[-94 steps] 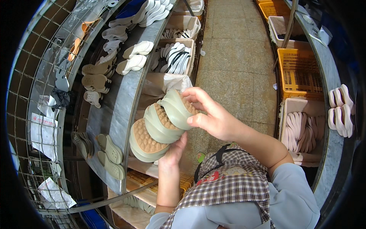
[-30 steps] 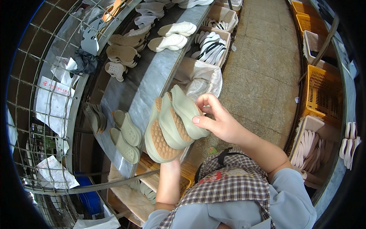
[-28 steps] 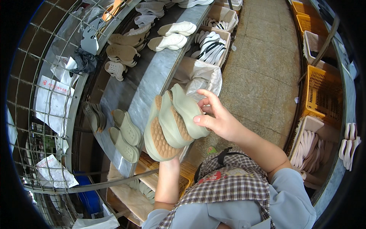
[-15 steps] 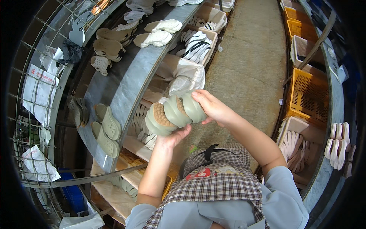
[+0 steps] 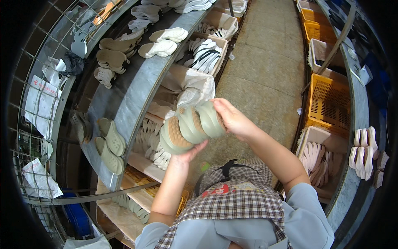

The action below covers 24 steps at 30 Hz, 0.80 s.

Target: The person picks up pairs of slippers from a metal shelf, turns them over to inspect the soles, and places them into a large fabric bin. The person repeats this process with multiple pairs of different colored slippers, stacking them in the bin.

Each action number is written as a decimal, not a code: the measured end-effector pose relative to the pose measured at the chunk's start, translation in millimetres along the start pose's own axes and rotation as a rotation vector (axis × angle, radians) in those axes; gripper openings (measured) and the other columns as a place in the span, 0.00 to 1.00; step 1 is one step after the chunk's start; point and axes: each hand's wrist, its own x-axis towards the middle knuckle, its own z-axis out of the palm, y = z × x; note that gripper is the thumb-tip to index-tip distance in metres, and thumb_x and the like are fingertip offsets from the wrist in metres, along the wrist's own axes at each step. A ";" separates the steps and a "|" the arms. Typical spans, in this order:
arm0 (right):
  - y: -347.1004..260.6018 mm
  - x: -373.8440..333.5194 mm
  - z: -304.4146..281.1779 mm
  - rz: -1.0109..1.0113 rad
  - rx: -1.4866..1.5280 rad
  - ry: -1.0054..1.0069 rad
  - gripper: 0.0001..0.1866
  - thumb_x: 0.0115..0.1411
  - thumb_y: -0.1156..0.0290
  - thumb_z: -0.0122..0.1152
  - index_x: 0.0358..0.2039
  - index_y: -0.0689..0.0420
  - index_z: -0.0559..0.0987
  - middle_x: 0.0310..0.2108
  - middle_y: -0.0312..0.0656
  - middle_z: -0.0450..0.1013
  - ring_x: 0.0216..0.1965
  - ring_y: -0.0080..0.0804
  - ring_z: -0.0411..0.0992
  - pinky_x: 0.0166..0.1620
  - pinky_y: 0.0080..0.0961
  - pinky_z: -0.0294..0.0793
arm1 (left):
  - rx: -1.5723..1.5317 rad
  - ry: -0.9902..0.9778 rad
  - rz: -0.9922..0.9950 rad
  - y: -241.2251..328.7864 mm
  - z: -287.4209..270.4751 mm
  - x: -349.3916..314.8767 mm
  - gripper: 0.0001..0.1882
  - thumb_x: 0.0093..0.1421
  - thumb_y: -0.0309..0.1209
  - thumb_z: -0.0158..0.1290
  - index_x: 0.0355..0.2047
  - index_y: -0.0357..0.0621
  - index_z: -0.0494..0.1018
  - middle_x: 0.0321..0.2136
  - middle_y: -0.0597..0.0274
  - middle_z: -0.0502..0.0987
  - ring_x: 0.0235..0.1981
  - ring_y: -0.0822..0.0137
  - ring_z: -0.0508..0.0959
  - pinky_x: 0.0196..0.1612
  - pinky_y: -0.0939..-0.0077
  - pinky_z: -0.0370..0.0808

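Note:
Both my hands hold a stack of sage-green shoe soles (image 5: 194, 124) with tan, knobbly patches, out in front of my apron. My right hand (image 5: 233, 119) grips the upper right end, thumb on top. Under the lower left end, my left hand (image 5: 187, 156) supports the stack, its fingers partly hidden beneath. The soles lie pressed side by side and are slightly blurred. A pair of green clogs (image 5: 110, 145) with small holes lies on the metal shelf to the left, nearest my left hand.
Several white and tan shoe pieces (image 5: 162, 48) lie along the curved grey shelf (image 5: 137, 97). Bins of white soles (image 5: 206, 54) stand below it. Yellow crates (image 5: 328, 103) and a bin of pinkish soles (image 5: 318, 162) line the right side of the aisle (image 5: 269, 62). Wire mesh (image 5: 25, 103) is at far left.
The shelves and bins have shifted slightly left in view. The stack of soles has turned a little and moved slightly right and down, still between both hands.

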 end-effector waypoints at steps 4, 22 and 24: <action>13.6 -0.6 -1.0 0.010 0.389 0.058 0.22 0.66 0.51 0.43 0.47 0.56 0.68 0.38 0.40 0.70 0.35 0.24 0.69 0.39 0.24 0.72 | 0.728 -0.281 0.474 -8.7 6.4 -11.1 0.27 0.65 0.48 0.40 0.60 0.48 0.58 0.57 0.59 0.65 0.55 0.61 0.68 0.54 0.60 0.71; 97.8 -30.4 -20.3 -0.403 0.056 -0.280 0.50 0.44 0.67 0.67 0.63 0.59 0.48 0.61 0.47 0.51 0.64 0.39 0.48 0.65 0.35 0.43 | 0.716 -0.340 0.428 9.4 -30.9 6.8 0.27 0.63 0.41 0.48 0.59 0.42 0.60 0.52 0.55 0.70 0.48 0.61 0.75 0.47 0.65 0.77; 100.7 -31.4 -21.0 -0.428 0.047 -0.264 0.50 0.44 0.66 0.67 0.63 0.58 0.48 0.61 0.46 0.51 0.64 0.39 0.48 0.65 0.36 0.44 | 0.711 -0.343 0.412 7.8 -27.8 4.3 0.29 0.62 0.41 0.51 0.59 0.42 0.59 0.52 0.56 0.70 0.49 0.62 0.74 0.48 0.66 0.76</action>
